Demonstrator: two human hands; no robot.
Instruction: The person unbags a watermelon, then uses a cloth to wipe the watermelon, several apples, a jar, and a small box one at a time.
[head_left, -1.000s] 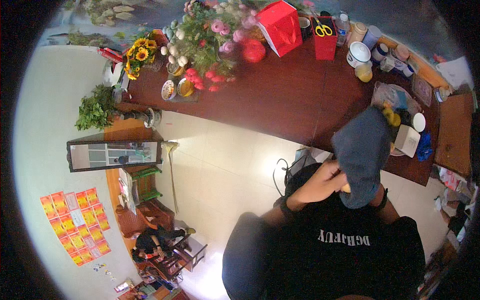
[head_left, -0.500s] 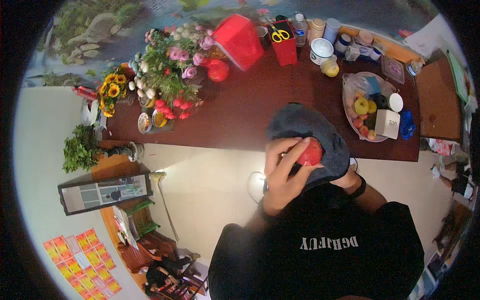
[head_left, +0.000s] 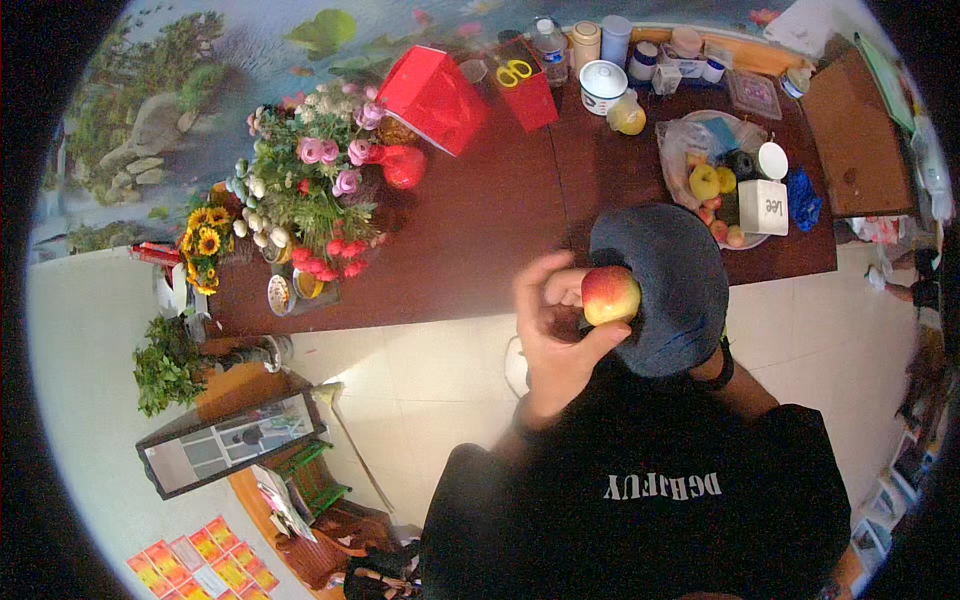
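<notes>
My left hand holds a red and yellow apple between its thumb and fingers, some of them curled behind it. Right beside the apple hangs a dark blue-grey cloth, spread over my right hand. Of my right hand only the wrist end shows at the cloth's lower edge, with a dark band on the wrist; its fingers are hidden under the fabric. Both hands are raised in front of the table's near edge.
On the dark red table, a large plate at the right bears apples, a plastic bag and a white box. A lidded enamel mug, a red holder with yellow scissors, a red box and flowers stand farther back.
The apple has been turned, now showing its yellow side. The cloth has shifted right and my left fingers have spread. My view has swung, so the table appears tilted.
</notes>
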